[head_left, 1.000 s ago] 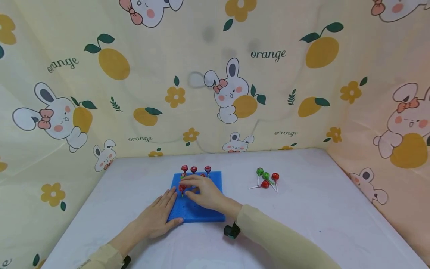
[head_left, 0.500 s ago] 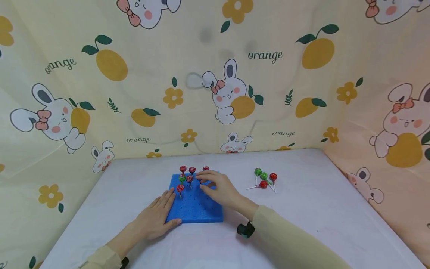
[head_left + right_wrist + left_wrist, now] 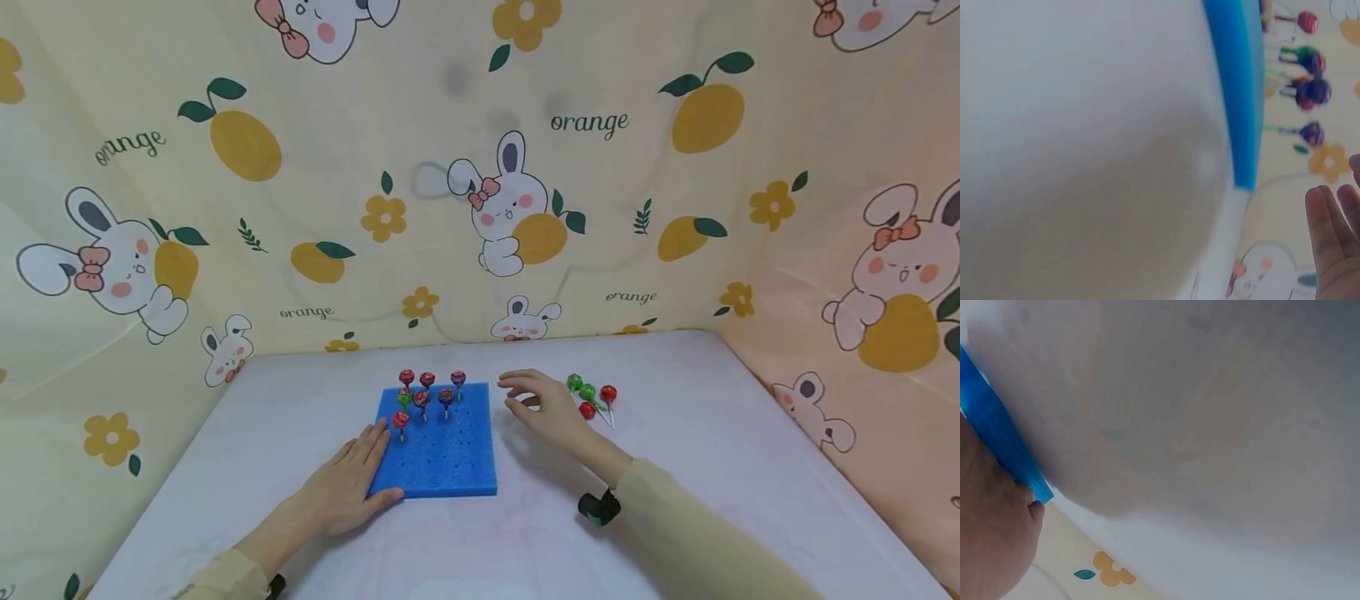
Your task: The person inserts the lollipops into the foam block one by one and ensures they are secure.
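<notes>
A person's left hand (image 3: pixel 341 492) lies flat, fingers straight, against the lower left edge of a blue foam block (image 3: pixel 442 454) at the centre of the white desk (image 3: pixel 712 467). Seven lollipops (image 3: pixel 427 396) stand upright along its upper edge. The right hand (image 3: pixel 543 406), its grip apart and holding nothing, hovers between the block and the loose lollipops (image 3: pixel 592 398) lying right of centre

You see a matt blue foam block (image 3: pixel 442 454), porous and dotted with holes, on a smooth, matt white counter (image 3: pixel 697 467). Behind the block, glossy wrapped lollipops (image 3: pixel 427 392) and soft printed cloth (image 3: pixel 480 167).
</notes>
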Motion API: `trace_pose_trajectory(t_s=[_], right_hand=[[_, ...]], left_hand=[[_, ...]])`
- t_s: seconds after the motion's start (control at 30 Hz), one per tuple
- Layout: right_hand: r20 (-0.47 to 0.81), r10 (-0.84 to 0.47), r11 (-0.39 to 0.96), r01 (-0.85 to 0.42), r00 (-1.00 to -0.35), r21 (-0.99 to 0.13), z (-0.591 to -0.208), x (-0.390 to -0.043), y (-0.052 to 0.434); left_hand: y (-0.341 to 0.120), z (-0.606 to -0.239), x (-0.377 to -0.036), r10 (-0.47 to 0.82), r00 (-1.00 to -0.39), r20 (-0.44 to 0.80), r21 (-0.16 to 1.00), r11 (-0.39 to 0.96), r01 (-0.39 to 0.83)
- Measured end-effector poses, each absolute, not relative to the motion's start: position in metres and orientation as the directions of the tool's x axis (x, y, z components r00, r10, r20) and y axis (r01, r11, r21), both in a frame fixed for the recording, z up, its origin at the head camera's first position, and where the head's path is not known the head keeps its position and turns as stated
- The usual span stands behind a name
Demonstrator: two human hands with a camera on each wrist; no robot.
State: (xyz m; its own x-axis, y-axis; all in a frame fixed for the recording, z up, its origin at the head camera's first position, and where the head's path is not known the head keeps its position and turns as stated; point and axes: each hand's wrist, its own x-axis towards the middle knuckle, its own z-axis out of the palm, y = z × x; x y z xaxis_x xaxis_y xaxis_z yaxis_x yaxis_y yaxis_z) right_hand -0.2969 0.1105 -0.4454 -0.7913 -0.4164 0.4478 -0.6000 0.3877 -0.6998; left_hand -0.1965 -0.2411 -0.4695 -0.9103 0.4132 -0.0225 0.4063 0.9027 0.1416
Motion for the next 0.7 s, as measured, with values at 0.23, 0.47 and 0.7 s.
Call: trace_pose_trajectory(t_s=[0.23,0.47,0.7], right_hand=[[0.452,-0.396,0.465,-0.6,-0.799,-0.651,-0.451,-0.303,0.15],[0.442,-0.382,0.526,-0.584,-0.812,-0.618,-0.451,-0.305,0.185],[0.369,-0.378,0.605,-0.528,-0.849,-0.596,-0.446,-0.305,0.212]], left_hand=[[-0.241,-0.468,-0.196,0.408,-0.912,-0.04,0.15,0.905,0.398],[-0.24,-0.466,-0.196,0.399,-0.915,-0.061,0.143,0.911,0.388],[-0.24,-0.466,-0.197,0.394,-0.916,-0.068,0.134,0.914,0.383]])
